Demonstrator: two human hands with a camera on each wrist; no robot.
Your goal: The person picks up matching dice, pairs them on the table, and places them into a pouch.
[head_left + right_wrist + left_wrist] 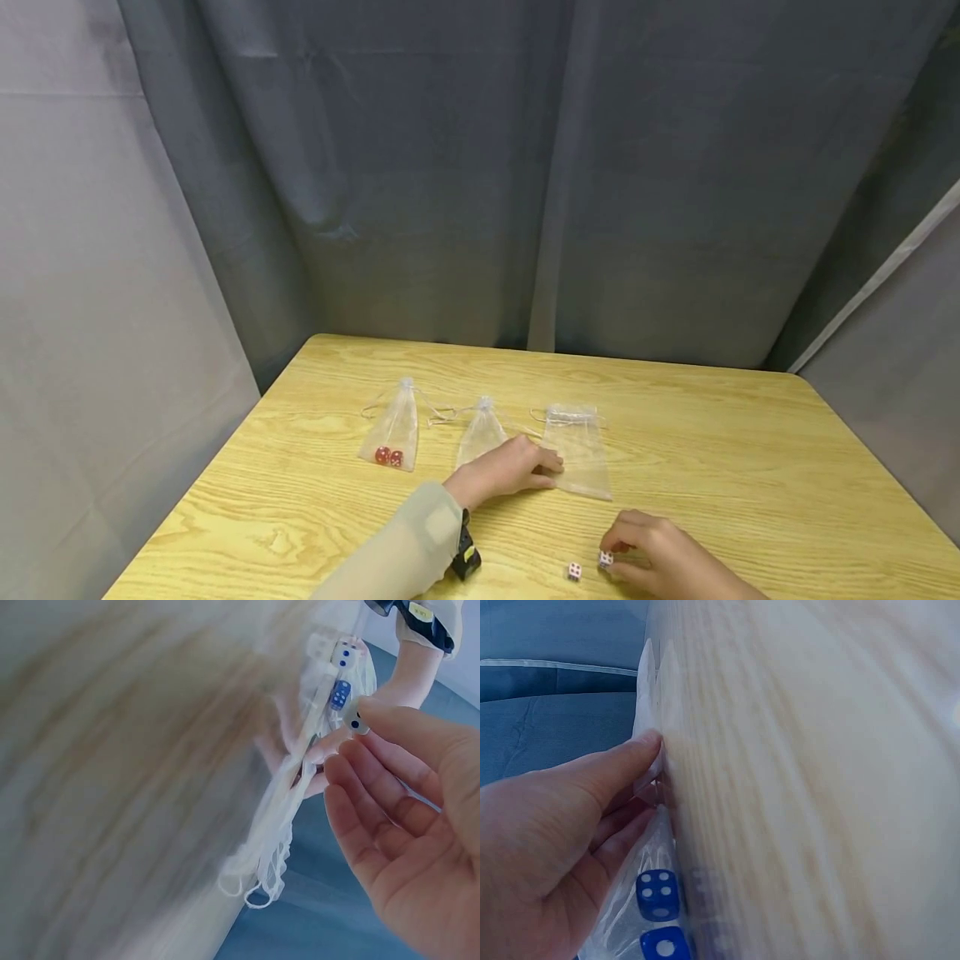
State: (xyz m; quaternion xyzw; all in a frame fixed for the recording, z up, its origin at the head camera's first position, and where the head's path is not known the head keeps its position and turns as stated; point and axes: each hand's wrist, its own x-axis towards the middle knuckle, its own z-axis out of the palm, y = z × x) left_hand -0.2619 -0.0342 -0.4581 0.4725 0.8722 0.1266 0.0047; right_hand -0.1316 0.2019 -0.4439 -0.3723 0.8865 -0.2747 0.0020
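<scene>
My right hand (660, 554) pinches a white die (355, 720) between thumb and fingers, low over the table. A second white die (573, 572) lies just left of it. My left hand (513, 467) reaches forward to a flat sheer drawstring pouch (581, 458), its thumb and fingertips pinching the pouch's left edge. In the left wrist view, white fabric shows at the thumb tip. Under that forearm lies the middle pouch (482, 433), partly covered; blue dice (658, 894) show inside it in the left wrist view.
At the left lies another drawn-shut pouch (397, 425) with two red dice (389, 456) inside. Cords spread loosely between the pouches. The wooden table (712, 450) ends at a dark grey curtain (420, 183). A black wrist device (467, 552) sits on the left sleeve.
</scene>
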